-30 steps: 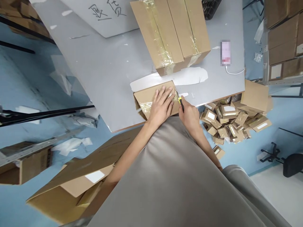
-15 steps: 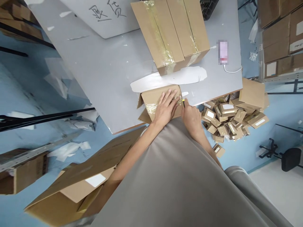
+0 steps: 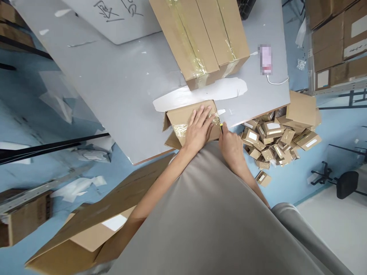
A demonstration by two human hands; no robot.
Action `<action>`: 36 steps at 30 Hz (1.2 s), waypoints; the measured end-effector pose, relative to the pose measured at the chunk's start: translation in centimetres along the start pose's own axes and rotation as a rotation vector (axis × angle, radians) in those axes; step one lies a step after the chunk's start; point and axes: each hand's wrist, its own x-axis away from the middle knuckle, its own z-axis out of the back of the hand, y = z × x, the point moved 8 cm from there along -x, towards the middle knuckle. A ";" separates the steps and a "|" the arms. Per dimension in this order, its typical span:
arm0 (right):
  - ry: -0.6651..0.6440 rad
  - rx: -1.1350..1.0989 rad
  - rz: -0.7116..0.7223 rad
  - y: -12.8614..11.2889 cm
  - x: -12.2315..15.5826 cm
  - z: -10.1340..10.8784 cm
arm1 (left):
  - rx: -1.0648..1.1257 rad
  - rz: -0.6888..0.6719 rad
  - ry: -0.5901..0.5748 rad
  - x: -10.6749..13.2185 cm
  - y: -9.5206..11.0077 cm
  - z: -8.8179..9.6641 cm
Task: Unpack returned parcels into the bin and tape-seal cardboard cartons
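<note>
A small cardboard box [image 3: 179, 116] sealed with clear tape lies at the near edge of the grey table [image 3: 123, 95]. My left hand [image 3: 199, 128] rests flat on its top, fingers stretched out and pressing down. My right hand [image 3: 231, 145] is closed round a yellow and black utility knife [image 3: 220, 126], whose tip touches the box's right end. The box's left flap stands open.
A large taped carton [image 3: 200, 38] stands farther back on the table, with a phone [image 3: 265, 59] on a white cable to its right. Several small labelled boxes [image 3: 272, 141] lie heaped on the blue floor at the right. Flattened cartons [image 3: 86, 233] lie at the lower left.
The small box has turned slightly and its left flap has opened. My right hand with the knife has moved in against the box's right end.
</note>
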 end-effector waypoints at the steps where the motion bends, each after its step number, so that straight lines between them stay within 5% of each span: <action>1: 0.002 -0.001 0.001 0.0 0.0 -0.1 | 0.004 0.001 -0.001 0.0 0.0 0.0; 22: 0.068 -0.071 0.023 0.6 -0.1 1.3 | 0.017 0.030 0.015 -0.7 0.2 0.2; 30: 0.111 -0.066 0.043 -0.9 -2.7 1.0 | 0.043 0.048 0.028 -0.8 -0.1 -0.2; 36: 0.083 -0.036 0.000 0.2 -1.1 -0.4 | 0.014 0.039 0.039 -0.5 0.2 -0.7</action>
